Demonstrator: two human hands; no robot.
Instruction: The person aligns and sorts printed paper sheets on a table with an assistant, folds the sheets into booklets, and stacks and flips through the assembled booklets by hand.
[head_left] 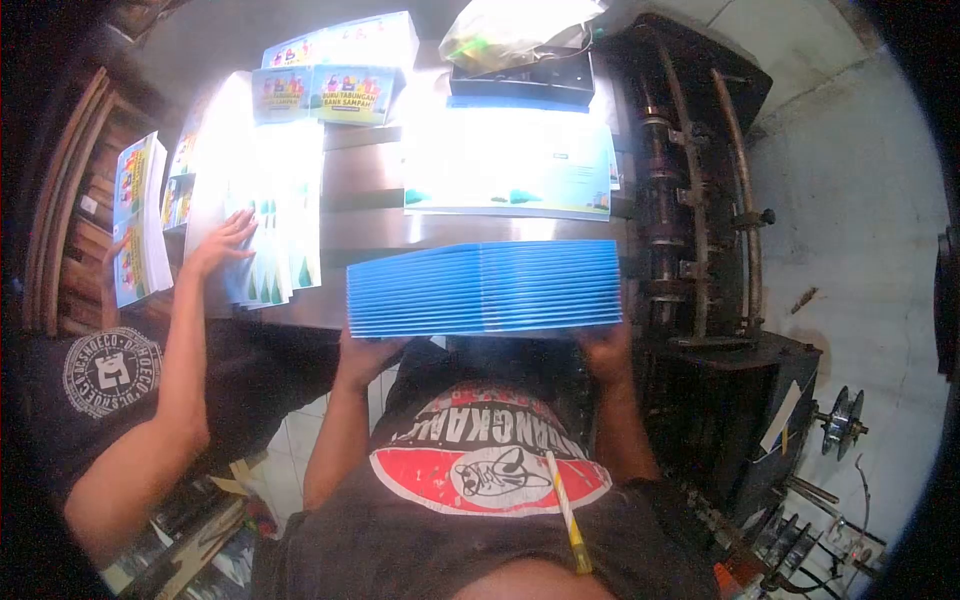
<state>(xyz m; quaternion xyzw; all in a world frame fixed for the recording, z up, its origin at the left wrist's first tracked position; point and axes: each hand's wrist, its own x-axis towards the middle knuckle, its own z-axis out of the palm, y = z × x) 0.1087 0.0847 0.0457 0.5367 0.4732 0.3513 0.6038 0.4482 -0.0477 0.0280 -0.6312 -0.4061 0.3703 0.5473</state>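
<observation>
A thick stack of blue-edged printed sheets (483, 290), fanned into steps, is held in front of my chest at the table's near edge. My left hand (372, 358) grips its lower left corner from beneath, fingers mostly hidden by the sheets. At the lower right corner, my right hand (606, 350) is closed on the same stack, its fingers also largely covered. Just beyond lies a pile of pale printed sheets (510, 165), washed out by glare, with green and blue artwork along its near edge.
On the left, a co-worker's hand (228, 240) rests on fanned sheets (270, 200), beside an upright-looking stack of covers (140, 220). Printed covers (350, 92) lie at the back. A plastic bag (515, 35) sits on a black box (525, 80). Machine rollers (660, 190) stand at right.
</observation>
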